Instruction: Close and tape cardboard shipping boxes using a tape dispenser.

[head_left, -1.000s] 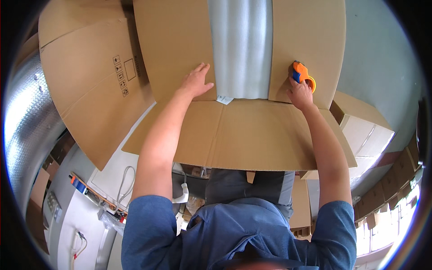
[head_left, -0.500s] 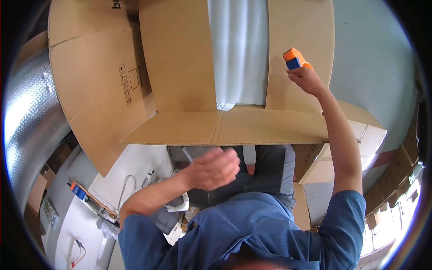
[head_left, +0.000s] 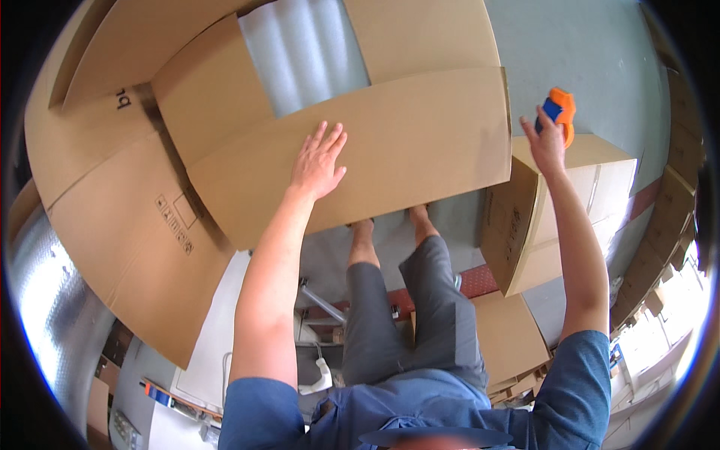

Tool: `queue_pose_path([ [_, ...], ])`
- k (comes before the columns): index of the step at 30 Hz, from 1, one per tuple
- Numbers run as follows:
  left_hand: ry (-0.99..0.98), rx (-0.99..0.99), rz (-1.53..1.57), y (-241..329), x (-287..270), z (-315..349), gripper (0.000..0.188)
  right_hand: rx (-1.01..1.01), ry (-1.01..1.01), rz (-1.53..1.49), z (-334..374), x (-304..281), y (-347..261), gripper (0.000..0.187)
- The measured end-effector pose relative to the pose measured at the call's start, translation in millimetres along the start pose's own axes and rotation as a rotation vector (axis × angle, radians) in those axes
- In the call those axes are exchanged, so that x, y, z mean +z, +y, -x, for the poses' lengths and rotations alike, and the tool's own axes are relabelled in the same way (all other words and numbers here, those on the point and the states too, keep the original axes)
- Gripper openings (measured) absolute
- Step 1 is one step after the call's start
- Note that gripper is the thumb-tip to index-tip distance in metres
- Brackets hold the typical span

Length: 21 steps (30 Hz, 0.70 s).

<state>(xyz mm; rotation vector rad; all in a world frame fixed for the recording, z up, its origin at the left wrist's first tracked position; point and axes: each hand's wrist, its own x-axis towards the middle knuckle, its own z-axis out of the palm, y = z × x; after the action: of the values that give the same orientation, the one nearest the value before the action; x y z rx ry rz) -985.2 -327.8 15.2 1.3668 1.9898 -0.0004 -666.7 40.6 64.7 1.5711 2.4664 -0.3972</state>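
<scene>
A big brown cardboard box (head_left: 225,112) fills the upper left of the head view, its top flaps partly open over pale bubble wrap (head_left: 304,52) inside. My left hand (head_left: 319,161) lies flat, fingers spread, on the near flap (head_left: 405,135), pressing on it. My right hand (head_left: 547,139) is raised to the right of the box and grips an orange and blue tape dispenser (head_left: 561,109), held clear of the cardboard. My legs and bare feet show below the flap.
A smaller closed cardboard box (head_left: 555,210) stands on the floor at the right, with another (head_left: 510,330) below it. More stacked boxes line the right edge. A shiny silver wrapped surface (head_left: 45,292) curves along the left. A white table (head_left: 217,337) sits at lower left.
My left hand came back up from near my body and landed flat on the near flap. My right hand with the tape dispenser moved right, off the box. The view shifted.
</scene>
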Motion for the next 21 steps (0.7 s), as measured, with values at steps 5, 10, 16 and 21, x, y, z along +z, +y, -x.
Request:
queue_pose_path([
  [5, 0.002, 0.048, 0.019, -1.0, 3.7, -4.1, 0.066, 0.172, -0.066, 0.076, -51.1, 80.9, -9.7, 0.068],
  [10, 0.080, -0.045, 0.243, 1.6, -27.7, -9.3, 0.064, 0.399, -0.082, -0.179, -84.5, 128.1, -22.9, 0.065],
  [16, 1.226, 0.235, -0.684, -35.6, -273.8, -113.1, 0.074, 0.416, -0.035, -0.243, -88.1, 136.3, -27.8, 0.060],
  [21, 1.023, -0.242, -0.188, -41.8, -367.0, -176.8, 0.074, 0.436, -0.089, -0.272, -87.3, 132.8, -27.6, 0.060],
])
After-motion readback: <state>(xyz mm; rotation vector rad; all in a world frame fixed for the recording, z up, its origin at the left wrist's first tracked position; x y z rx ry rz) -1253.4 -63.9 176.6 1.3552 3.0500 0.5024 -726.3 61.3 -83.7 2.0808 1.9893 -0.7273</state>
